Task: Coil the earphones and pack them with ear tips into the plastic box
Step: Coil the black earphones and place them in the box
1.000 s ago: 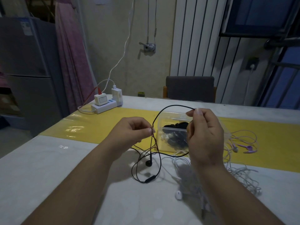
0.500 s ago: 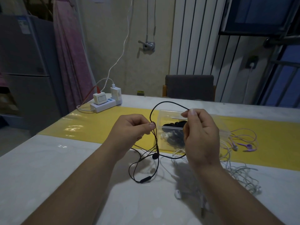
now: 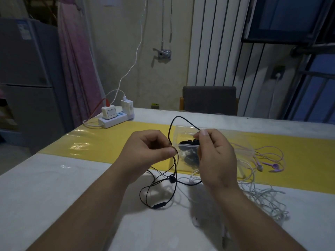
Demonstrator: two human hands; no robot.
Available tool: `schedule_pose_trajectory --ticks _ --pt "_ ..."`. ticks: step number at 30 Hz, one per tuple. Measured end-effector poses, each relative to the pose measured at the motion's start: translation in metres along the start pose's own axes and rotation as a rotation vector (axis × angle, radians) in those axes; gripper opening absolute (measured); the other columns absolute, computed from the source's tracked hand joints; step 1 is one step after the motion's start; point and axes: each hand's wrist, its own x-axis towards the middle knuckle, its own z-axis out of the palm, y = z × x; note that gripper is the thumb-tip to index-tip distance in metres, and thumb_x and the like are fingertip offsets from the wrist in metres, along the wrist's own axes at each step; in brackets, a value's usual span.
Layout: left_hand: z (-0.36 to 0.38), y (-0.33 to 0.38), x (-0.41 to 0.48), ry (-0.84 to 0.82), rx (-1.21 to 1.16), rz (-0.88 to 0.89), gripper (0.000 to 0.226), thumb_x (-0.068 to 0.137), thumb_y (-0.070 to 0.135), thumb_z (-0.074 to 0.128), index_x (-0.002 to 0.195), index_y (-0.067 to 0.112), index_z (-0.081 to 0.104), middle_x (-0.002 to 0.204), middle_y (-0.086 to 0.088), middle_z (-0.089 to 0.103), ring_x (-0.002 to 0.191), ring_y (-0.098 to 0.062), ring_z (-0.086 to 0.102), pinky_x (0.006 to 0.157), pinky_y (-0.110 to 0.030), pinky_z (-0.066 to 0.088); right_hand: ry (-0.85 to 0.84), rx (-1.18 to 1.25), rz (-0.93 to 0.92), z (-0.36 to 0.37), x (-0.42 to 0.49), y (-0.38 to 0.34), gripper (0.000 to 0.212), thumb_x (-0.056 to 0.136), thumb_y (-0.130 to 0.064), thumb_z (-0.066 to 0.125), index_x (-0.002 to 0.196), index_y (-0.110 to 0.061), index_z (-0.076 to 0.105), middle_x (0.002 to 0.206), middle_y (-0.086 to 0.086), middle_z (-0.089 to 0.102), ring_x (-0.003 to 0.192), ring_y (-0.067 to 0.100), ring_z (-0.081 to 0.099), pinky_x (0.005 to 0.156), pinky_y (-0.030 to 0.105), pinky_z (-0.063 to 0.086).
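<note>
On the counter (image 3: 54, 187), across a yellow runner (image 3: 108, 142) and the pale surface in front of it: the task's things, with both hands raised just above.

Left hand (image 3: 150, 153): grip clamped, thumb and forefinger pinching the cable of the black earphones (image 3: 171, 178) where strands cross. Right hand (image 3: 215, 158): grip likewise together, thumb and fingertips pinching the same cable a little higher, directly in front of the plastic box (image 3: 186, 132). Between the two pinches, an arch of black cable rising over the gap.

Below the left hand, loose loops of the cable hanging down, with one earbud low among them. In-line remote (image 3: 159, 205) at the bottom of the lowest loop, touching the counter or just over it, impossible to tell which.

Plastic box clear, sitting on the runner, partly hidden behind the right hand. Inside, a cluster of black ear tips (image 3: 188, 142).

Right of the box, purple earphones (image 3: 273, 166) on the runner. Nearer, a tangle of white earphones (image 3: 262, 196) on the pale surface, running under the right forearm.

At the far left corner, a white power strip (image 3: 112, 120) with two chargers plugged in. Beyond the far edge, a dark chair (image 3: 209, 100).
</note>
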Motion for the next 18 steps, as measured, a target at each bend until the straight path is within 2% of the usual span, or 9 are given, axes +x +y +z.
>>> schedule_pose_trajectory --ticks 2,4,6,8,11,13,16,18 --pt "0.000 0.001 0.001 0.037 -0.012 0.020 0.019 0.064 0.000 0.080 0.059 0.015 0.068 0.056 0.003 0.061 0.053 -0.006 0.053 0.052 -0.015 0.042 0.004 -0.034 0.019 -0.001 0.001 0.002 0.028 0.100 -0.030 0.047 0.079 -0.020 0.063 0.054 -0.018 0.054 0.054 0.002 0.046 0.056 0.026 0.035" --pt "0.000 -0.001 0.002 0.107 0.011 0.020 0.019 0.071 0.002 0.077 0.060 0.012 0.066 0.052 0.006 0.056 0.050 -0.006 0.047 0.050 -0.015 0.039 -0.006 -0.074 0.030 -0.001 0.001 0.003 0.029 0.099 -0.030 0.048 0.078 -0.019 0.063 0.056 -0.015 0.055 0.055 0.004 0.047 0.055 0.027 0.035" --pt "-0.002 -0.006 0.004 0.181 0.096 0.033 0.024 0.075 0.009 0.078 0.057 0.018 0.065 0.052 0.005 0.053 0.051 -0.010 0.047 0.053 -0.022 0.041 -0.030 -0.115 0.051 0.000 0.002 0.004 0.029 0.099 -0.031 0.048 0.078 -0.020 0.064 0.063 -0.010 0.061 0.063 0.008 0.055 0.059 0.030 0.043" --pt "-0.003 -0.009 0.005 0.233 0.160 0.041 0.023 0.076 0.018 0.076 0.057 0.020 0.064 0.052 0.004 0.052 0.052 -0.013 0.048 0.055 -0.031 0.044 -0.076 -0.157 0.087 0.001 0.003 0.009 0.029 0.098 -0.035 0.048 0.078 -0.022 0.065 0.074 -0.006 0.068 0.074 0.015 0.064 0.070 0.038 0.054" --pt "-0.003 -0.010 0.006 0.262 0.148 0.033 0.020 0.076 0.023 0.073 0.058 0.021 0.063 0.052 0.002 0.051 0.052 -0.014 0.048 0.057 -0.035 0.043 -0.154 -0.250 0.104 0.002 0.003 0.012 0.027 0.094 -0.039 0.047 0.079 -0.025 0.065 0.080 -0.007 0.070 0.079 0.016 0.067 0.075 0.046 0.056" --pt "-0.003 -0.008 0.006 0.253 0.140 0.040 0.020 0.075 0.023 0.071 0.057 0.020 0.062 0.051 0.002 0.050 0.051 -0.014 0.046 0.055 -0.032 0.042 -0.183 -0.339 0.089 0.001 0.003 0.012 0.028 0.096 -0.036 0.046 0.078 -0.023 0.063 0.076 -0.004 0.067 0.076 0.017 0.063 0.073 0.045 0.054" --pt "-0.004 -0.006 0.006 0.234 0.036 0.041 0.022 0.073 0.013 0.065 0.054 0.019 0.057 0.047 0.006 0.043 0.046 -0.009 0.039 0.049 -0.019 0.034 -0.202 -0.373 0.090 -0.001 0.002 0.010 0.029 0.096 -0.037 0.045 0.078 -0.022 0.062 0.075 -0.003 0.066 0.075 0.018 0.062 0.073 0.044 0.054" --pt "-0.007 -0.005 0.007 0.282 -0.071 0.018 0.023 0.074 0.010 0.058 0.053 0.019 0.053 0.047 0.003 0.038 0.043 -0.010 0.031 0.043 -0.019 0.025 -0.176 -0.336 0.110 -0.001 0.003 0.009 0.030 0.093 -0.040 0.045 0.079 -0.022 0.063 0.078 -0.005 0.069 0.076 0.018 0.065 0.073 0.046 0.055"
